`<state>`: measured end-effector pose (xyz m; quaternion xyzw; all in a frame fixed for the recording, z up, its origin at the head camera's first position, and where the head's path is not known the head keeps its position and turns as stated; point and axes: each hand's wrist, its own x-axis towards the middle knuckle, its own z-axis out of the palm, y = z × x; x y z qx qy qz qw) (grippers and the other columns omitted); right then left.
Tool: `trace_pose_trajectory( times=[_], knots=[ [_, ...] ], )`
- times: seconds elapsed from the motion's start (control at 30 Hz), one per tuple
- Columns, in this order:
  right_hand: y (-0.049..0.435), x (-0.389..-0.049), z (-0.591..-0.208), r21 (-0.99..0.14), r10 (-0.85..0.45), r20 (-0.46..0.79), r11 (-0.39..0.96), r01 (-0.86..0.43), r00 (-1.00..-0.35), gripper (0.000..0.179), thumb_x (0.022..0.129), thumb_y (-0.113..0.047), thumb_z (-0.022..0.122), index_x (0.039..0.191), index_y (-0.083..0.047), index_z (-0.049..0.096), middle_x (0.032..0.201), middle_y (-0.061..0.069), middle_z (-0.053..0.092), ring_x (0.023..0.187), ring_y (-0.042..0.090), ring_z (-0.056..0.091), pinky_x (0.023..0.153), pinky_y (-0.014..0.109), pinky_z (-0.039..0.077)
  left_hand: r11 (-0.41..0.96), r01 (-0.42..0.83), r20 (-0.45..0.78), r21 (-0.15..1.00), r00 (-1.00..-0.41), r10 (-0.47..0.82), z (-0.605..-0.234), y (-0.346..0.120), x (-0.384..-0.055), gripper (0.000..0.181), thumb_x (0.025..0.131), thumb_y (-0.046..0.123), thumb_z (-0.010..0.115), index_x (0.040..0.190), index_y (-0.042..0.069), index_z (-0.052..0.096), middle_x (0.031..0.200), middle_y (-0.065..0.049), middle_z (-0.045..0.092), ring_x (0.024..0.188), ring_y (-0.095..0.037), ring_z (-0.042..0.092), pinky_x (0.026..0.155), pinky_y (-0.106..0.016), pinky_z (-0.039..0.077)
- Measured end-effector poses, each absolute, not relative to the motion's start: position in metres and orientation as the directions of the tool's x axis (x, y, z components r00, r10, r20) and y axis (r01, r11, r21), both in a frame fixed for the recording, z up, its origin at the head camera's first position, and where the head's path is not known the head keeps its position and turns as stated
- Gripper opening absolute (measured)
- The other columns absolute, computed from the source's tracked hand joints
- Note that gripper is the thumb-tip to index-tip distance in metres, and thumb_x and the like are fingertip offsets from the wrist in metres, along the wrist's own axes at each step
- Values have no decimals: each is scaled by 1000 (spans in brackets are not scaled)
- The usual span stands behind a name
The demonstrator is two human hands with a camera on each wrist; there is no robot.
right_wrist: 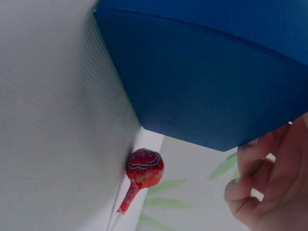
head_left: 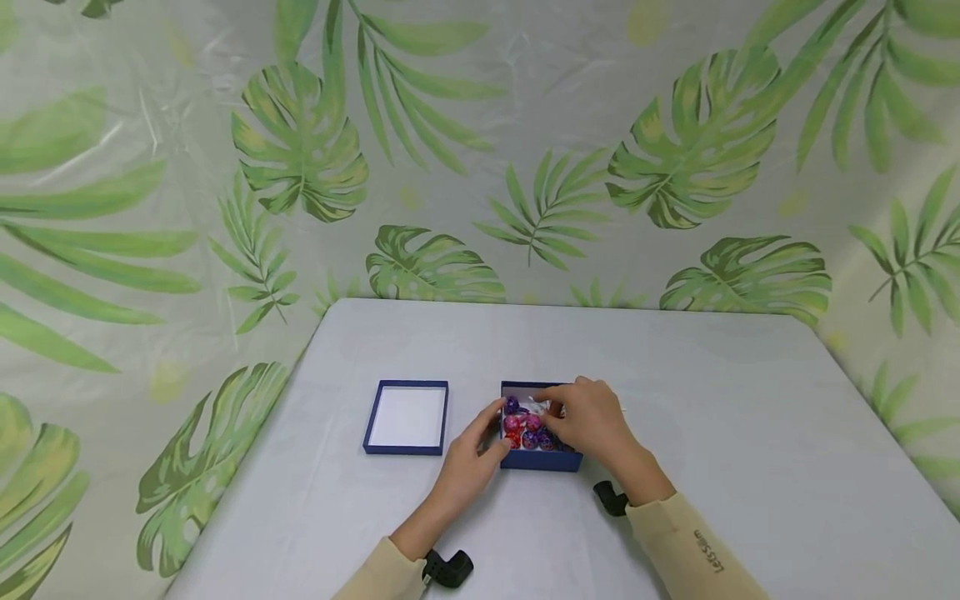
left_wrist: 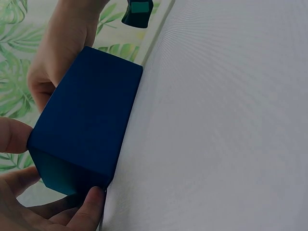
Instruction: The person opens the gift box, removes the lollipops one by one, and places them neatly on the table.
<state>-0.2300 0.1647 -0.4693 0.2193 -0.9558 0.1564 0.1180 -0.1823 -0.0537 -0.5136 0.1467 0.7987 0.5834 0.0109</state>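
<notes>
A dark blue box (head_left: 542, 461) sits on the table with several wrapped lollipops (head_left: 530, 438) in it, purple, pink and red, with white sticks toward the back. My left hand (head_left: 467, 467) grips the box's left side, its thumb by the front corner and the fingers along the wall. From the right, my right hand (head_left: 596, 421) reaches over the box with bent fingers, thumb and index fingertips among the sticks; I cannot tell whether they pinch one. Past the box in the right wrist view lies a red-wrapped lollipop (right_wrist: 145, 168), mostly hidden behind my right hand in the head view.
To the left of the box lies a square lid (head_left: 406, 451), blue-rimmed, its white inside facing up. A white cloth covers the table (head_left: 300, 517). Behind it hangs a leaf-patterned curtain (head_left: 547, 108). Each wrist carries a black camera mount (head_left: 450, 570).
</notes>
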Motion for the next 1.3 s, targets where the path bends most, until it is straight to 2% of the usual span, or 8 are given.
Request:
trace_pose_trajectory(
  times=[0.27,0.43,0.57,0.67,0.8,1.0,1.17,1.3],
  knots=[
    [163,-228,-470,-188,-397,302,867,-462,-867,25,80,-21,83,105,-25,80,67,-18,61,62,11,42,66,38,32,282,214,147,935,-959,241,-513,-52,-182,58,100,15,59,155,25,42,155,-4,43,140,-27,44,111,-44,39],
    [160,-226,-469,-158,-396,266,881,-445,-879,25,81,-25,83,106,-27,80,64,-18,56,62,11,41,66,39,32,275,208,142,939,-960,240,-514,-53,-181,58,100,14,59,155,24,42,155,-4,43,140,-28,44,111,-45,39],
    [160,-227,-468,-155,-393,271,883,-442,-879,21,81,-24,84,100,-28,80,63,-17,56,63,12,42,65,38,32,274,211,147,938,-961,236,-514,-52,-182,58,100,15,59,155,23,42,155,-4,44,139,-28,45,111,-45,39],
    [161,-229,-467,-186,-383,264,880,-436,-885,17,80,-23,84,96,-26,80,65,-16,56,63,12,43,65,37,34,278,211,147,937,-961,234,-514,-52,-182,58,100,15,59,155,24,43,155,-4,44,139,-28,45,110,-45,39],
    [165,-227,-463,-304,-370,215,854,-422,-904,12,81,-19,82,92,-22,78,69,-15,58,66,11,47,65,34,41,284,212,145,935,-960,239,-514,-53,-181,58,100,17,60,155,23,43,155,-3,43,140,-28,44,111,-44,39],
    [176,-222,-455,-460,-395,131,788,-408,-909,10,84,-15,78,87,-21,70,71,-13,60,57,7,52,55,30,45,293,207,139,933,-961,237,-515,-54,-178,58,100,18,60,155,23,42,156,-4,43,140,-28,44,112,-43,38],
    [182,-221,-449,-472,-431,89,776,-419,-898,15,84,-13,74,81,-24,65,67,-12,57,57,8,50,52,29,42,294,216,148,931,-960,239,-516,-54,-179,58,100,18,60,155,23,42,155,-6,43,140,-29,44,112,-43,38],
    [185,-220,-444,-435,-466,65,783,-445,-882,12,86,-12,72,80,-22,69,67,-14,57,58,8,50,54,28,42,289,224,155,931,-958,242,-517,-54,-181,58,100,17,60,155,23,42,155,-7,43,139,-30,44,112,-44,38]
  ],
)
